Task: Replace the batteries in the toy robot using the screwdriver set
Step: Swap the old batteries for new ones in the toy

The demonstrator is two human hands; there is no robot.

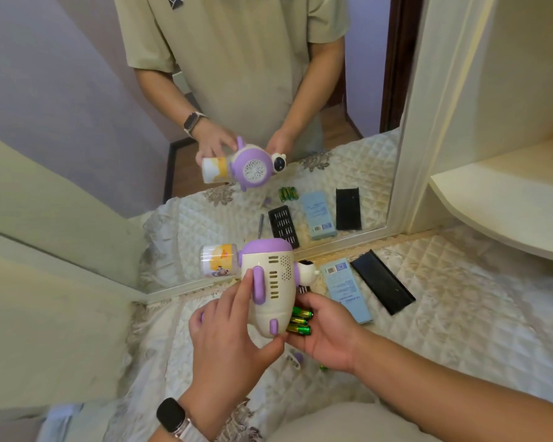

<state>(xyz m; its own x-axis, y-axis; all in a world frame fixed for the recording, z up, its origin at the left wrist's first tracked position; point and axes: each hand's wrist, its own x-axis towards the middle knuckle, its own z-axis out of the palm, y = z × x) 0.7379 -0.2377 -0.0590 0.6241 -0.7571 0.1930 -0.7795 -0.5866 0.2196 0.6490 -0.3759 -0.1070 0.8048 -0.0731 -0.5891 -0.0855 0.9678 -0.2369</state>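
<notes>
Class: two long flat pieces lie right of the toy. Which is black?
The black tray, farthest right, lying slantwise; the pale blue box lies between it and the toy robot.

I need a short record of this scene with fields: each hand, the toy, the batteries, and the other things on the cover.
left hand: grips the toy robot from its side
right hand: holds the toy robot's lower end
toy robot: lifted, lying sideways, clear bottle end to the left
batteries: three green ones, close by the right hand
blue box: flat on the quilted cover
black tray: right of the blue box
</notes>
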